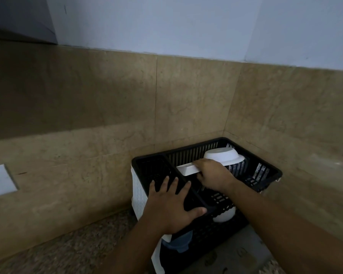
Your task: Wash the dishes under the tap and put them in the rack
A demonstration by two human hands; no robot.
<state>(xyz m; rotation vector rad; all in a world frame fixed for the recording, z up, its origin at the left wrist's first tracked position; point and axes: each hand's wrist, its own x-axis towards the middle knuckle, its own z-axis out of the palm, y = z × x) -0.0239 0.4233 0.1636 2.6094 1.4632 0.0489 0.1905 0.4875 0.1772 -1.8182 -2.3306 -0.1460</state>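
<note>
We see a black slatted plastic rack [269,171], matt; a smooth white bowl [224,156] with a slight sheen; polished beige stone wall tiles [186,99]; a speckled granite counter [77,252].

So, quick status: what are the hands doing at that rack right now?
Left hand flat on black rack, fingers spread over its divider. Right hand grips white dish, lowering into main compartment. Upturned white bowl just behind; nothing blocking.

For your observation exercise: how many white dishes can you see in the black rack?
3: an upturned bowl at the back, a flat dish in the right hand, a bowl below; others may be hidden.
</note>
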